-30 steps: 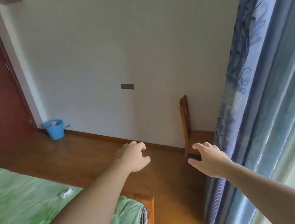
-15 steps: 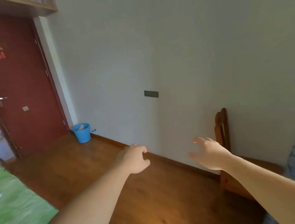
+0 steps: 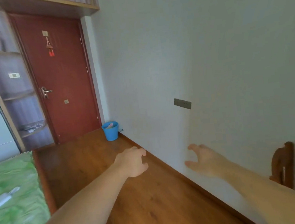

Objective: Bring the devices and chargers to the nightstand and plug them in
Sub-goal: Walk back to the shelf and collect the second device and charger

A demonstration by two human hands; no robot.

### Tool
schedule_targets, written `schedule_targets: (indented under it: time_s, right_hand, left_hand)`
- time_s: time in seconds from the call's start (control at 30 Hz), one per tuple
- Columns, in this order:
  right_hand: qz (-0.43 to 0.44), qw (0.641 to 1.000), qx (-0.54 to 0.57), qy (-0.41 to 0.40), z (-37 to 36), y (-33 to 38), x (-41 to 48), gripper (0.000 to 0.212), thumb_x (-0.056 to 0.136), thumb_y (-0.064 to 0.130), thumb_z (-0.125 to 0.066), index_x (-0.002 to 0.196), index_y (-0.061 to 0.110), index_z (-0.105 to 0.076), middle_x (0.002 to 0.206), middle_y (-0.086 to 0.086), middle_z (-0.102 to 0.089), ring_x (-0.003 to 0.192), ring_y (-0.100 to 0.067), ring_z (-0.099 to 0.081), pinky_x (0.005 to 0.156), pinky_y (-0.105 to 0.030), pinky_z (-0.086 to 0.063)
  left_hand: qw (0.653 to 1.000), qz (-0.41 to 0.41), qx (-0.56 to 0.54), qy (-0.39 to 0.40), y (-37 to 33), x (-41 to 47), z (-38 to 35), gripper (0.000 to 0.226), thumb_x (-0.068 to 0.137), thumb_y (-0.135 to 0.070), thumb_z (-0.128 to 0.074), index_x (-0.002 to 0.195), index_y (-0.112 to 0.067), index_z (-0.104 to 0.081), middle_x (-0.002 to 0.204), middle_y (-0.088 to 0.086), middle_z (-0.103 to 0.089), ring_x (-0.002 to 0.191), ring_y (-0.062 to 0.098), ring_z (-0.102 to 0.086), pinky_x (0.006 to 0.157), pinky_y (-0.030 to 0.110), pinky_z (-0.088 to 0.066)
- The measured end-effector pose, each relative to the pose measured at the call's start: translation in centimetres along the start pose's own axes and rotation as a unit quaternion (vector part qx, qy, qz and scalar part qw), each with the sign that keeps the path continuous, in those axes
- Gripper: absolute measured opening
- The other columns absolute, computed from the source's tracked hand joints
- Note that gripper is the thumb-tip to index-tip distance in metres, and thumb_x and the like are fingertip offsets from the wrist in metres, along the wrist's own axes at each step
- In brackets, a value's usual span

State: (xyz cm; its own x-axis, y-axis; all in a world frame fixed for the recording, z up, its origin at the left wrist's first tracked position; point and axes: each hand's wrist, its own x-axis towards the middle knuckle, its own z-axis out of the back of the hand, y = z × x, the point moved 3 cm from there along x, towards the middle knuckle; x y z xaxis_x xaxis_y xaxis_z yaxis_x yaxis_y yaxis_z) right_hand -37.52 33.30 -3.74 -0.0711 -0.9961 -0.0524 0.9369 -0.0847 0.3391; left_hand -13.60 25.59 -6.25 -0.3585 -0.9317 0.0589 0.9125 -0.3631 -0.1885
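Red-brown wood fills the far corner: a closed door [image 3: 65,74] with a metal handle [image 3: 45,92] and a red tassel [image 3: 50,49] hung near its top. A wooden cabinet [image 3: 53,3] runs above the door.

Left of the door stands an open shelf [image 3: 19,98]. On its lowest tier lie what look like white cords [image 3: 31,127] with a small dark item beside them. They are too small to tell whether they are the chargers.

A blue bucket [image 3: 110,132] sits on the floor [image 3: 143,210] in the corner between door and wall [image 3: 208,44], with something pink inside. A dark socket plate [image 3: 182,103] is set low on the wall.

The bed [image 3: 19,221], under a green cover, takes up the lower left. A white oblong thing [image 3: 2,199] lies on it near the left edge, too blurred to name. A wooden chair [image 3: 282,164] stands against the wall at the right, its lower part hidden behind the right forearm.

Both bare arms reach forward. The left grip [image 3: 132,162] hangs over the floor near the skirting. Its fingers are loosely curled with a gap to the thumb, and it holds nothing. The right grip [image 3: 203,160], somewhat blurred, is in front of the wall, below the socket plate. Its fingers and thumb are spread apart, and it is likewise empty. The two grips are near each other but apart.
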Motion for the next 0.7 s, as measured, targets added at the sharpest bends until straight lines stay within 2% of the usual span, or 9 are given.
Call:
schedule_targets:
  time_s: [0.1, 0.3, 0.4, 0.53, 0.63, 0.7]
  right_hand:
    - [0.043, 0.999, -0.008, 0.018, -0.6, 0.4, 6.6, 0.068, 0.091, 0.052, -0.051, 0.149, 0.028, -0.026, 0.148, -0.004, -0.038, 0.13, -0.025, -0.044, 0.106, -0.039, -0.041]
    - [0.093, 0.994, -0.02, 0.055, -3.9, 3.6, 24.2, 0.068, 0.09, 0.053, -0.049, 0.149, 0.026, -0.027, 0.149, -0.006, -0.038, 0.13, -0.026, -0.045, 0.105, -0.039, -0.04]
    - [0.13, 0.987, -0.043, 0.082, -5.9, 7.8, 32.6, 0.067, 0.09, 0.052, -0.048, 0.148, 0.025, -0.028, 0.146, -0.007, -0.042, 0.126, -0.025, -0.048, 0.102, -0.038, -0.042]
    - [0.225, 0.967, -0.093, 0.068, -7.5, 14.7, 40.6, 0.063, 0.09, 0.054, -0.045, 0.145, 0.026, -0.032, 0.135, -0.003, -0.05, 0.118, -0.023, -0.053, 0.097, -0.038, -0.046]
    - [0.268, 0.957, -0.099, 0.05, -8.0, 19.2, 46.2, 0.063, 0.091, 0.055, -0.045, 0.145, 0.025, -0.032, 0.135, -0.003, -0.05, 0.118, -0.022, -0.052, 0.097, -0.038, -0.046]
    - [0.286, 0.953, -0.094, 0.045, -8.5, 21.7, 50.2, 0.064, 0.091, 0.056, -0.045, 0.145, 0.025, -0.031, 0.138, -0.003, -0.049, 0.119, -0.022, -0.052, 0.096, -0.038, -0.046]
  left_hand:
    - [0.999, 0.035, -0.002, -0.001, 2.9, 5.1, -0.3, 0.049, 0.088, -0.046, -0.051, 0.134, -0.03, -0.049, 0.122, -0.002, -0.053, 0.103, 0.018, -0.055, 0.087, 0.036, -0.053]
    - [0.995, 0.097, -0.014, -0.002, 10.7, 16.8, -2.5, 0.045, 0.088, -0.044, -0.052, 0.13, -0.029, -0.05, 0.123, -0.003, -0.053, 0.1, 0.017, -0.057, 0.084, 0.036, -0.055]
    - [0.992, 0.126, 0.018, 0.02, 15.6, 20.8, -2.5, 0.046, 0.088, -0.044, -0.052, 0.131, -0.029, -0.049, 0.126, -0.002, -0.054, 0.105, 0.019, -0.056, 0.085, 0.038, -0.054]
    - [0.98, 0.197, 0.024, -0.004, 22.8, 24.6, 0.1, 0.043, 0.091, -0.045, -0.051, 0.132, -0.031, -0.049, 0.13, -0.003, -0.053, 0.11, 0.02, -0.055, 0.089, 0.037, -0.052]
    - [0.973, 0.231, 0.028, -0.011, 27.1, 27.3, 1.4, 0.043, 0.091, -0.045, -0.05, 0.132, -0.031, -0.048, 0.131, -0.003, -0.053, 0.112, 0.019, -0.055, 0.088, 0.034, -0.05]
    - [0.968, 0.25, 0.031, -0.006, 29.7, 29.1, 1.7, 0.045, 0.09, -0.045, -0.05, 0.133, -0.031, -0.048, 0.131, -0.002, -0.052, 0.114, 0.021, -0.055, 0.091, 0.038, -0.051]
